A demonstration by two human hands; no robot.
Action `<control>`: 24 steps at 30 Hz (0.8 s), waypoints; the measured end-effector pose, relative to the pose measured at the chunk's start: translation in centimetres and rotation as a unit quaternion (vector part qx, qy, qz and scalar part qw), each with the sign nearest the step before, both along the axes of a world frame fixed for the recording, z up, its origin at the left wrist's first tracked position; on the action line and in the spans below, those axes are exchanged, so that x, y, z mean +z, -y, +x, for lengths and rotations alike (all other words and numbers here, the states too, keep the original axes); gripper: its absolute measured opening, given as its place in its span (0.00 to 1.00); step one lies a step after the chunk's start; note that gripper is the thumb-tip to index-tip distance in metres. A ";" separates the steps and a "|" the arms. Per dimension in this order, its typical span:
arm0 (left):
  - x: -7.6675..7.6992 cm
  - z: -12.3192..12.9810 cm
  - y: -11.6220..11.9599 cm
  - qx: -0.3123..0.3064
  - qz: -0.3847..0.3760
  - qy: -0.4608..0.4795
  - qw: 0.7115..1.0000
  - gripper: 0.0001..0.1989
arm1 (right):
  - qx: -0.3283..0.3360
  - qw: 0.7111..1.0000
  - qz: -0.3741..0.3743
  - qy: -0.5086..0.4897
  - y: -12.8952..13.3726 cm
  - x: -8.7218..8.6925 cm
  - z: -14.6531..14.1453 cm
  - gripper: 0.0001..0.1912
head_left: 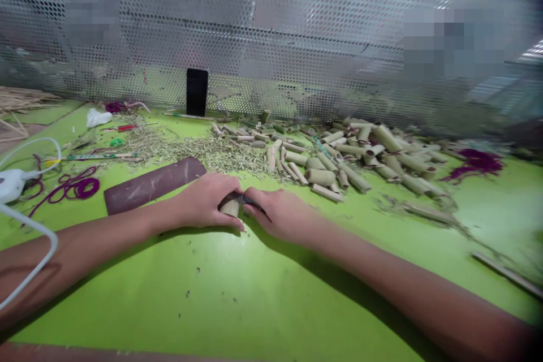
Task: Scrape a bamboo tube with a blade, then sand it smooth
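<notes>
A short bamboo tube (230, 207) is gripped in my left hand (211, 195), its thumb below and fingers curled over the top. Opposite it, my right hand (282, 209) is closed around a small dark knife (253, 203), whose blade end meets the tube's right side. Most of the knife is covered by the fingers. Just behind my left hand lies a brown, scuffed strip of sandpaper (148, 184). Both hands are low over the green tabletop (212, 288).
Cut bamboo tubes (382, 153) are heaped at the back right, with shavings (229, 153) beside them. A phone (197, 92) leans upright against the perforated metal screen (275, 51). Purple cord (82, 186) lies left, near a white cable (46, 232) crossing my left forearm.
</notes>
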State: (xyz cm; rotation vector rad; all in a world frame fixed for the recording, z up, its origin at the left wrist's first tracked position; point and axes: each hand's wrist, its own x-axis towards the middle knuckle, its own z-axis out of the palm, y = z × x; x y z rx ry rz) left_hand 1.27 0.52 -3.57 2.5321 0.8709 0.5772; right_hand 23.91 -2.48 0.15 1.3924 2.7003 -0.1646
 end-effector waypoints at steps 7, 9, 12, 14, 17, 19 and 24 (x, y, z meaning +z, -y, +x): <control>0.0 -0.1 0.1 -0.001 0.007 -0.007 1.000 0.34 | -0.006 1.000 0.014 0.020 0.4 0.1 -0.3 0.14; 0.0 0.0 0.2 0.009 -0.007 -0.003 1.000 0.36 | -0.021 0.999 0.023 0.022 0.2 0.3 -0.7 0.15; 0.2 0.2 0.2 0.026 -0.021 -0.003 0.999 0.37 | -0.032 0.999 0.028 0.019 0.0 0.4 -1.0 0.16; 0.3 0.2 0.2 0.031 -0.026 -0.002 0.999 0.37 | -0.028 0.999 0.031 0.015 -0.1 0.3 -1.0 0.15; 0.3 0.3 0.2 0.032 -0.032 0.006 0.999 0.37 | -0.023 0.999 0.042 0.003 -0.1 -0.1 -0.9 0.15; 0.3 0.3 0.2 0.032 -0.032 0.010 0.999 0.37 | -0.021 0.999 0.048 0.000 -0.1 -0.3 -0.9 0.16; 0.1 0.2 0.1 0.028 -0.023 0.004 0.999 0.37 | -0.024 0.998 0.050 0.012 0.1 -0.3 -1.1 0.16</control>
